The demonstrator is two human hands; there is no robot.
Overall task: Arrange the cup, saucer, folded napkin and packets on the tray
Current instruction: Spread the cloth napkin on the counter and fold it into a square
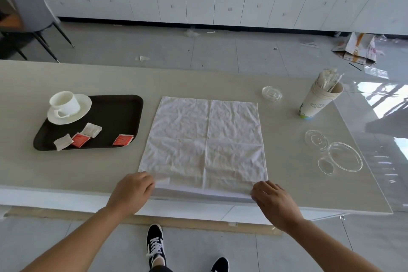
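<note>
A white cloth napkin point(205, 139) lies spread flat on the table, creased from earlier folds. My left hand point(132, 190) pinches its near left corner and my right hand point(273, 201) pinches its near right corner, at the table's front edge. To the left stands a black tray point(119, 115). In its far left corner a white cup point(64, 101) sits on a white saucer point(82, 109). Two white packets point(91, 129) point(63, 142) and two red packets point(80, 140) point(122, 140) lie along the tray's near side.
At the right stand a stack of paper cups holding wrapped straws point(320, 97), a glass ashtray point(272, 94) and three clear glass dishes point(344, 157). The table's front edge runs just under my hands. A grey chair point(26, 6) stands at far left.
</note>
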